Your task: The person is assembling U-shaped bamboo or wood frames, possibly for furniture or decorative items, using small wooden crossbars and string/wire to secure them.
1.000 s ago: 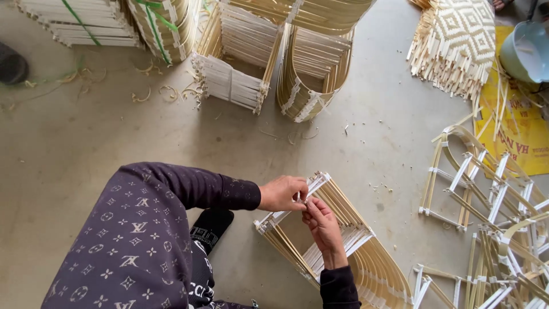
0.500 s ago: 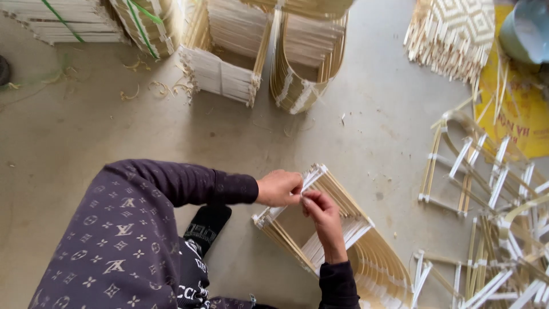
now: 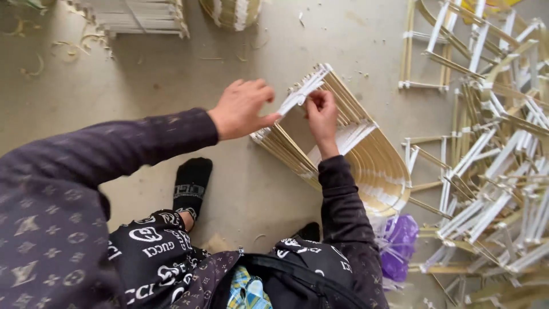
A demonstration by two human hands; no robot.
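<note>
Concrete floor point(image 3: 171, 74); hands on bamboo frame point(image 3: 354, 149)

One camera only, worn on the head and aimed steeply down over the person's own chest and lap at the floor point(image 3: 171, 68). It sits close: the left sleeve point(image 3: 86, 166) fills the lower left, and the hands point(image 3: 243, 109) meet near the middle of the picture at a slatted frame point(image 3: 366, 160). The far floor lies at the top edge, and a heap of frames point(image 3: 492, 189) runs down the right side. No second view overlaps.
</note>
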